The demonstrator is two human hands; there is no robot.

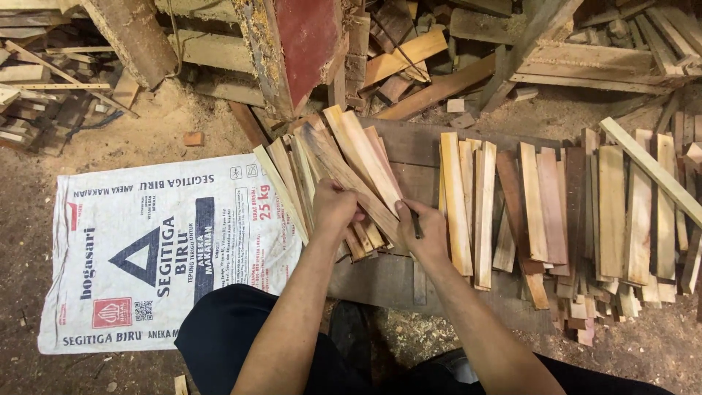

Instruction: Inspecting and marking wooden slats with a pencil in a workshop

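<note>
Item: fan of slats [344,175], thin wood strips of mixed colour, splayed from a common base on a dark board [409,146] at floor level.

Left hand [333,208]: closed over the near ends of the fan, fingers curled on the strips.

Right hand [428,230]: closed, pinching a dark pencil [416,223] (or a similar thin stick; too small to tell), its side touching the fan's right edge.

Adjacent stock: a second row of slats [472,205] just right of the right hand, then a larger loose heap [614,219] running to the picture's right edge, one long pale strip lying slantwise across it.

Left of the fan: a white printed sack [161,249] spread flat on the sawdust floor [175,117], its right edge tucked under the outermost strips.

Behind: offcuts and scrap timber [439,66], and a red-faced panel [307,36] standing upright.

Risks, as judged: the fan is held only at one end, so a loosened grip could let strips slide off onto the sack or mix into the neighbouring row. Rough-sawn edges could give splinters to bare fingers. The pencil tip, held close to the left hand, could jab it.
</note>
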